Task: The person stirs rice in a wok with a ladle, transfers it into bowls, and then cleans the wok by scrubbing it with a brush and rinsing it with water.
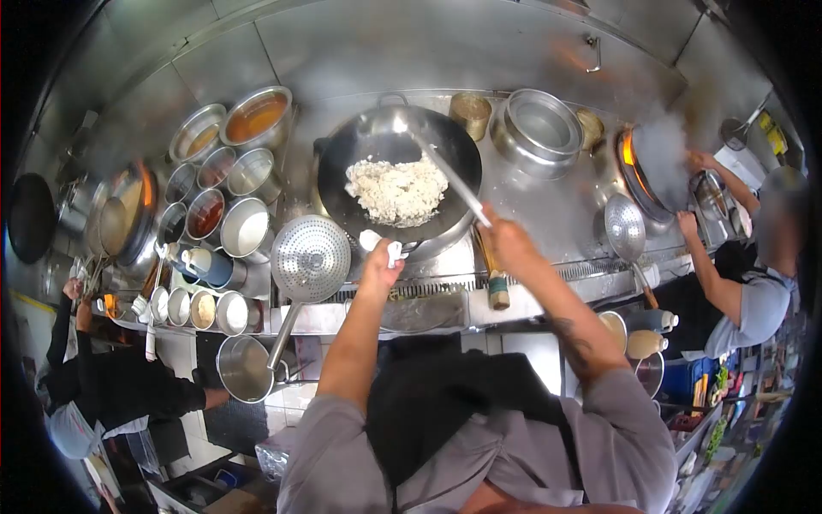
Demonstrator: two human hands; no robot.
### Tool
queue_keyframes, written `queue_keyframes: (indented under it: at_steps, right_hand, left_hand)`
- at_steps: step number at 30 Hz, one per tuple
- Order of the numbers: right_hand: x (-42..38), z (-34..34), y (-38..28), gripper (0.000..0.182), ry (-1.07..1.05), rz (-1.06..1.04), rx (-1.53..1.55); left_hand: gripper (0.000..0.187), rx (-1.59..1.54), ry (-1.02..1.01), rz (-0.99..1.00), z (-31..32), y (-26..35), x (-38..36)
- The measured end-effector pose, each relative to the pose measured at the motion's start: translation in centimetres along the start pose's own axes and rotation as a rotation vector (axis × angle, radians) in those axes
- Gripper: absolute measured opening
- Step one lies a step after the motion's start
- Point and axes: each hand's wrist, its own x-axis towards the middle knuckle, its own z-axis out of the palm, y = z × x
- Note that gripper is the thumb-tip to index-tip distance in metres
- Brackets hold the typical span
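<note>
Two hands: both yours, both closed on something.
Left hand [382, 259]: you grip the white cloth [387, 248] wrapped at the wok's near edge.
Right hand [505, 240]: you hold the ladle [452, 182], its end down in the rice.
Wok [342, 193]: on the burner, straight ahead.
Rice [396, 190]: heaped mid-wok.
Strainer [309, 257]: just left of your left hand.

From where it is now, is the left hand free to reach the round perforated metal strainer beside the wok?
Probably not at once: the left hand grips the white-wrapped wok handle. The perforated metal strainer lies close by on its left, nothing between them.
</note>
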Motion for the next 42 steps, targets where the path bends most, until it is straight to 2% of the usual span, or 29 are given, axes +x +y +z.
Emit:
queue_keyframes:
  at_steps: [2, 3, 4, 5, 7, 10, 15, 17, 21, 23, 25, 27, 29, 30, 33, 35, 37, 38, 39, 41, 42]
  right_hand:
    - [0.0, 2.8, 2.2, 0.041, -0.056, 0.064, -0.016]
    - [-0.6, 2.9, 3.7, 0.040, -0.171, 0.038, -0.041]
    - [-0.8, 2.3, 3.9, 0.039, -0.283, 0.013, -0.064]
    - [-1.1, 0.8, 4.3, 0.039, -0.285, 0.009, -0.071]
    - [-2.3, -4.2, 1.0, 0.042, -0.336, 0.054, -0.075]
    - [-4.6, -5.0, -1.7, 0.046, -0.219, 0.103, -0.117]
    - [-1.7, 3.3, -1.6, 0.042, -0.322, 0.098, -0.245]
    - [1.3, 4.0, -2.5, 0.044, -0.315, 0.127, -0.077]
    - [1.7, 5.7, -6.4, 0.040, -0.092, 0.123, 0.044]
    - [1.9, 8.0, -5.3, 0.040, -0.119, 0.158, -0.030]
    - [2.6, 7.9, -5.0, 0.043, -0.291, 0.141, -0.109]
    - [1.3, 3.9, -5.6, 0.043, -0.285, 0.171, -0.084]
    - [-0.7, 0.0, -7.4, 0.040, -0.328, 0.176, -0.196]
    - [-1.1, -1.1, -8.4, 0.040, -0.406, 0.248, -0.235]
    - [-1.2, 2.7, -5.7, 0.041, -0.448, 0.186, -0.345]
    - [0.7, 3.6, -5.1, 0.041, -0.404, 0.172, -0.284]
    - [2.6, 2.6, -5.6, 0.041, -0.302, 0.091, -0.049]
    - [2.3, 0.8, -6.4, 0.041, -0.313, 0.179, 0.014]
    - [2.1, 0.1, -6.6, 0.041, -0.306, 0.182, 0.008]
    - [1.7, -0.7, -6.8, 0.041, -0.092, 0.225, -0.017]
    - [2.1, 0.1, -6.0, 0.041, -0.085, 0.226, -0.021]
  left_hand:
    - [0.005, -0.055, -0.029, -0.014, -0.5, -0.1, 0.6]
    - [0.005, -0.057, -0.031, -0.015, -0.5, -0.2, 0.3]
    - [0.006, -0.047, -0.007, -0.002, -0.2, -0.1, -0.2]
    - [0.008, -0.046, 0.015, 0.012, 0.2, 0.0, -0.4]
    - [0.007, -0.052, 0.000, 0.007, -0.2, -0.3, -0.2]
    - [0.006, -0.060, -0.033, -0.023, 0.3, 0.1, -0.7]
    - [0.005, -0.045, -0.033, -0.034, 0.3, -0.3, -0.4]
    - [0.005, -0.052, 0.009, -0.048, 0.7, 0.0, -0.9]
    - [0.010, -0.066, 0.038, -0.026, 0.5, -0.4, 0.2]
    - [0.016, -0.063, 0.061, -0.017, 0.8, -0.3, -0.7]
    - [0.016, -0.054, 0.068, 0.001, 1.0, -0.3, -1.0]
    - [0.016, -0.065, 0.066, 0.018, 1.1, -0.2, -1.1]
    - [0.016, -0.069, 0.058, 0.023, 1.0, -0.5, -1.0]
    - [0.016, -0.072, 0.068, 0.001, 1.1, -0.4, -0.9]
    - [0.017, -0.053, 0.069, -0.033, 1.0, -0.1, -1.2]
    - [0.017, -0.069, 0.087, -0.039, 0.8, -0.2, -0.7]
    - [0.018, -0.063, 0.059, -0.046, 0.2, -0.3, 0.2]
    - [0.019, -0.062, 0.041, -0.041, 0.1, -0.4, 0.2]
    - [0.019, -0.067, 0.020, -0.036, 0.2, -0.6, 0.2]
    - [0.019, -0.061, 0.030, -0.043, 0.3, -0.7, 0.3]
    - [0.019, -0.067, 0.046, -0.032, 0.6, -0.5, 0.0]
